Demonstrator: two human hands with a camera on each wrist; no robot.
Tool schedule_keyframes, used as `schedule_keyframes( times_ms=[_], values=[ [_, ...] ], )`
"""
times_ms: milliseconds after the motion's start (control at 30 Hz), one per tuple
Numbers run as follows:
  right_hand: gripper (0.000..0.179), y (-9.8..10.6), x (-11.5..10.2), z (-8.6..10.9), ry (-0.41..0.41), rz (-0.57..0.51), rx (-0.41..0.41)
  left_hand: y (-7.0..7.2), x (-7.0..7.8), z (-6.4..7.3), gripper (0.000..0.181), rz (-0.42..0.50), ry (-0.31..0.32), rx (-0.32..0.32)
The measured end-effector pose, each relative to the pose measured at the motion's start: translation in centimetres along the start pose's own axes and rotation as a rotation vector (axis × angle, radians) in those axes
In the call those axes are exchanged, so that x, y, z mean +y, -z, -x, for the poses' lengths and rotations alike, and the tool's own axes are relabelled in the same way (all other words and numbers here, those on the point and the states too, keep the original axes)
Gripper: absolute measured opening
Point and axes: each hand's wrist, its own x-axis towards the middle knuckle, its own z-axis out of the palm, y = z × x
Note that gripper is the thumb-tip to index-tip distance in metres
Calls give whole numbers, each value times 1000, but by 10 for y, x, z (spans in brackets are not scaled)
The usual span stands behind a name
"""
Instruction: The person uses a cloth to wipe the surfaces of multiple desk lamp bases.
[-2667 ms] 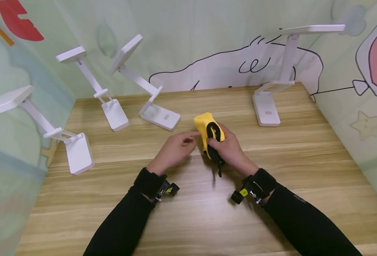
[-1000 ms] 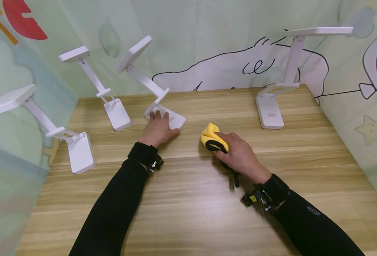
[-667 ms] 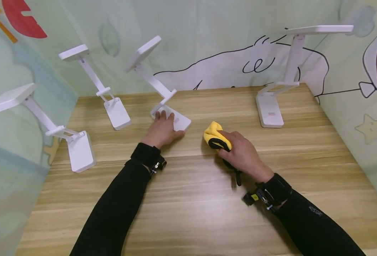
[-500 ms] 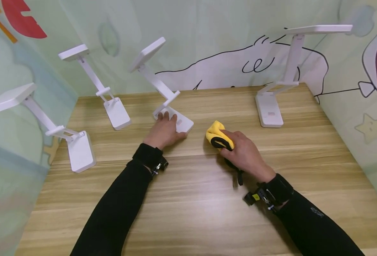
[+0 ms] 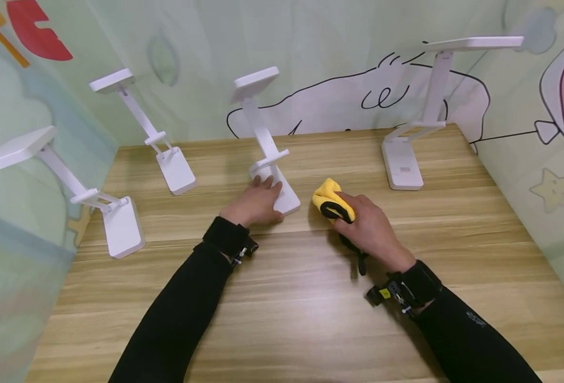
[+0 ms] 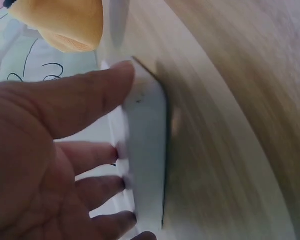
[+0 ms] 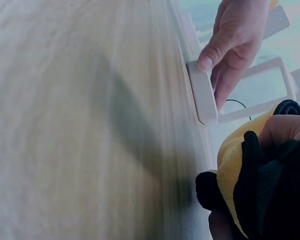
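My left hand [image 5: 258, 202] holds the base of a white folding desk lamp [image 5: 287, 196] near the middle of the table. In the left wrist view the thumb touches one end of the lamp's base [image 6: 147, 135], while the other fingertips meet its upper edge. My right hand [image 5: 369, 226] grips a bunched yellow cloth [image 5: 327, 192] with black edging, just right of that lamp. A dark end hangs below the palm. Seen from the right wrist, the cloth [image 7: 232, 162] shows a fuzzy yellow face and a dark one.
Two more white desk lamps stand at the left, one nearer [image 5: 124, 229] and one at the back [image 5: 175, 171]. Another lamp [image 5: 401, 165] is at the back right. Walls with cartoon prints border the wooden table [image 5: 282, 319] at the back and both sides.
My left hand went from beside the cloth to the middle lamp, which has slid right and nearer and turned, its head swinging right. The right hand with the cloth moved slightly right.
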Motion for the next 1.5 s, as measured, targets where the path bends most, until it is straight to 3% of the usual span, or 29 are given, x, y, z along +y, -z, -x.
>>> schedule_keyframes(
  times_ms=[200, 733, 900, 1167, 1300, 1400, 1500],
  values=[
    [68, 2, 3, 1, -16, -5, 4, -1, 8, 6, 87, -15, -45, -61],
    [67, 13, 10, 5, -58, -27, 61, -15, 34, 7, 87, -55, -231, -106],
    [65, 21, 13, 7, -43, -10, 68, -23, 40, 12, 85, -41, -287, -88],
    [63, 36, -5, 11, 80, 114, -86, -35, 31, 42, 77, -13, -271, -4],
    [65, 24, -24, 4, 226, 229, -76, -37, 27, 47, 72, -14, -333, 16],
    [64, 8, -36, -7, 364, 346, -20, -39, 25, 44, 64, -29, -386, 52],
    [62, -4, -42, -18, 422, 447, 14, -40, 25, 41, 54, -43, -416, 85]
  ],
)
